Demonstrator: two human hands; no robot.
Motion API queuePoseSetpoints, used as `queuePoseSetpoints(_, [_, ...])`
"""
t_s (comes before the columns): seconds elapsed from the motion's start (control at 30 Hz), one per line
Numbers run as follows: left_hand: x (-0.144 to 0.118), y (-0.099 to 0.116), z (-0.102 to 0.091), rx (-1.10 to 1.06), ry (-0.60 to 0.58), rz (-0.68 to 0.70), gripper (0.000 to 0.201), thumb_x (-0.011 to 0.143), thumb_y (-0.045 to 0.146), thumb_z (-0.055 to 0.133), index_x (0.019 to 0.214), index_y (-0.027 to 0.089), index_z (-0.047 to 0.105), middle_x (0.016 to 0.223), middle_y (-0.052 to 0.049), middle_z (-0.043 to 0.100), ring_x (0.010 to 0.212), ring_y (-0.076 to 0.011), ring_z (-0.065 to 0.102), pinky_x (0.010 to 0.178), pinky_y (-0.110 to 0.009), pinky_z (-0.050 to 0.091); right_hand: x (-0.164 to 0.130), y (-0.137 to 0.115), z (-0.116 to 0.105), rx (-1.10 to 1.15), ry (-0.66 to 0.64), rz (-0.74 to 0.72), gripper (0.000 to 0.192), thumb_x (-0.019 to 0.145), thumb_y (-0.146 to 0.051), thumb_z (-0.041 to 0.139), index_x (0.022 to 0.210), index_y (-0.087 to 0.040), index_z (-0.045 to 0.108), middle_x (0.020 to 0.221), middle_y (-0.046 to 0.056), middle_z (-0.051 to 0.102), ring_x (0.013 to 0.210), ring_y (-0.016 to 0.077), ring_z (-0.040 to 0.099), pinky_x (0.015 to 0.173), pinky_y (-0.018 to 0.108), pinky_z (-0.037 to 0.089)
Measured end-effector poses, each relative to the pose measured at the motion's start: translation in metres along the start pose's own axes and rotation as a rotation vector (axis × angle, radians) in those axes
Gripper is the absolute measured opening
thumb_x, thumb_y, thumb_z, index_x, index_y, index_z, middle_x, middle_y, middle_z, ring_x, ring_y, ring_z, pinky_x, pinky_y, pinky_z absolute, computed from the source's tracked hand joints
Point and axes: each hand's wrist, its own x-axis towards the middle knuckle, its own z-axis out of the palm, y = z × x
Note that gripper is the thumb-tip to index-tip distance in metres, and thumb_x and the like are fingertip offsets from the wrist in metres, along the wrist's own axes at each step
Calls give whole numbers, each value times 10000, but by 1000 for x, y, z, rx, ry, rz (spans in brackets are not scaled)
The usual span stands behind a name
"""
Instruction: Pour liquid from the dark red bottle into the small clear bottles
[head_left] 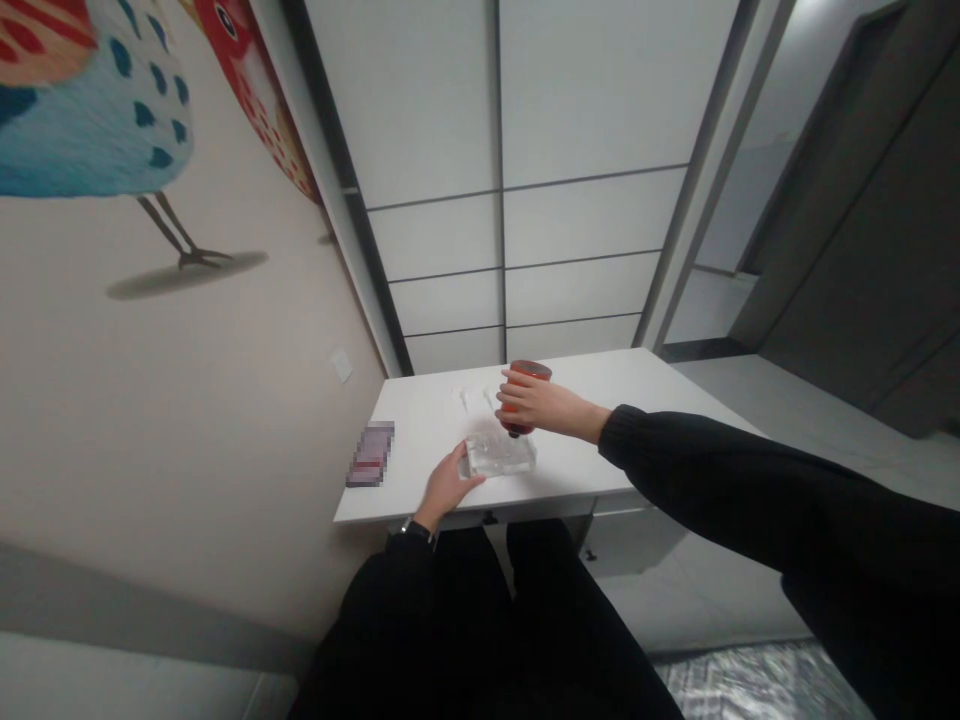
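My right hand (536, 402) is wrapped round an orange-red bottle (531, 369). The bottle is upside down, its dark tip pointing at a clear box (506, 456) just below; whether anything flows from it I cannot tell. My left hand (444, 490) grips the left end of that box, thumb along the near side and fingers on the far side. The box looks like see-through plastic and lies on the white table (592, 400). Behind it are small clear pieces (474, 398), too faint to name.
At the table's left side lies a blurred-out purple rectangular item (371, 455). A wall with painted birds (150, 110) runs along the left, and white panelled doors (450, 230) stand behind the table. Drawers (637, 540) sit under its front edge.
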Motion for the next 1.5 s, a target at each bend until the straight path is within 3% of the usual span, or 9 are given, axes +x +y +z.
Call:
queuePoseSetpoints(0.37, [-1,4,1,-45,32,-12,815,728,279,894,1479,226,584,1446,-118,691,1395,-351,603,1211,-497,436,5,-2,0,0,-10,-1,166,982,-118,646,1114,-186,721,1051,73,734,1046,254,654,1207,558,351])
queuePoseSetpoints(0.67, [0,0,4,16,2,13,599,933,347,785,1468,188,568,1521,-152,591,1398,-351,574,1188,-624,426,7,-2,-5,9,-26,-3,167,966,-106,655,1088,-192,729,1015,55,731,1026,229,655,1225,533,344])
queuePoseSetpoints(0.8, [0,-1,5,35,5,14,691,885,296,818,1503,175,534,1528,-168,594,1407,-354,574,1201,-605,415,7,-2,-5,16,-30,1,178,953,-93,661,1082,-192,733,1005,54,730,1022,228,654,1229,539,335])
queuePoseSetpoints(1.03, [-1,4,3,25,2,28,803,788,213,827,1527,161,518,1557,-145,598,1433,-334,570,1236,-469,402,9,-1,-4,24,-43,9,138,975,-134,652,1055,-198,744,990,48,732,1001,230,654,1213,534,341])
queuePoseSetpoints(1.5, [-1,7,3,10,12,-2,809,773,230,830,1520,175,525,1542,-150,612,1433,-342,569,1232,-494,400,12,0,-9,73,-76,37,148,980,-113,636,985,-196,758,908,31,725,960,212,665,1241,522,319])
